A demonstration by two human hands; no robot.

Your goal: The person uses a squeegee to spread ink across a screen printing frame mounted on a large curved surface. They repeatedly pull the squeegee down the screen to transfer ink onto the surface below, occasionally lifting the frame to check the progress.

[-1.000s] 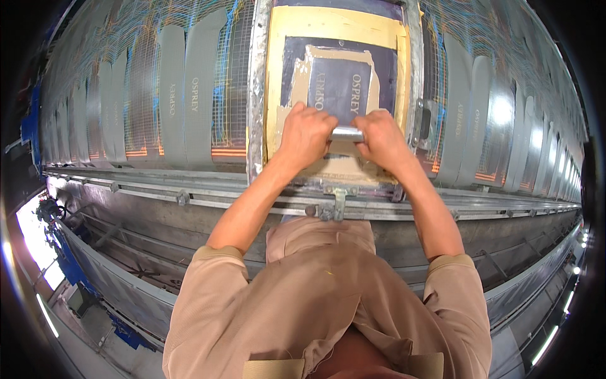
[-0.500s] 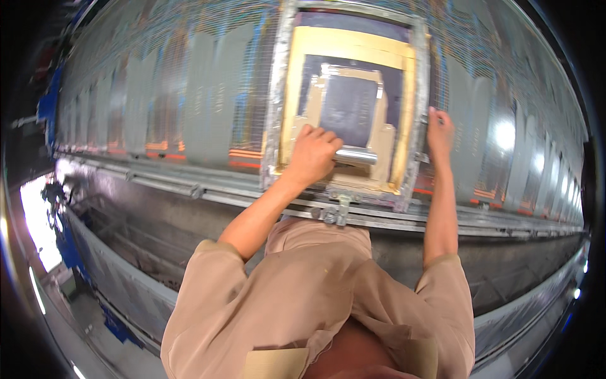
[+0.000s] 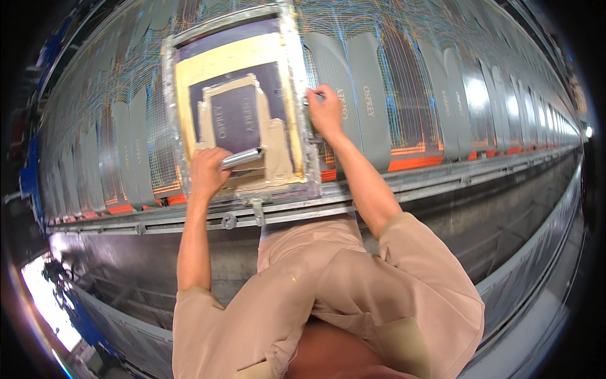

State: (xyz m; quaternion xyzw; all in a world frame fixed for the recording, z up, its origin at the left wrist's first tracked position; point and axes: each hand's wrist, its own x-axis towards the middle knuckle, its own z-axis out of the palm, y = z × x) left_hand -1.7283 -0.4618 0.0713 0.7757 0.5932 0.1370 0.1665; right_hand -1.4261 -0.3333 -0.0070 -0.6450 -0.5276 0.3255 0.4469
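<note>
A printing screen (image 3: 246,170) in a metal frame lies over long grey printed panels, with yellow tape and tan paste around its dark stencil window. My left hand (image 3: 210,170) is closed around a silvery bar-shaped squeegee (image 3: 242,158) at the near part of the screen; the squeegee's lower edge is hard to make out. My right hand (image 3: 325,114) has its fingers curled against the right side of the metal frame (image 3: 297,76), closed on its edge.
Grey patterned panels (image 3: 360,95) with orange near ends run along the table on both sides. A metal rail (image 3: 435,177) edges the table, with a clamp (image 3: 257,211) at the screen's near end. Another railed structure (image 3: 126,271) stands behind me.
My view has turned, so the screen and both hands appear farther left and tilted. My right hand is now against the frame's edge. My left hand still holds the squeegee.
</note>
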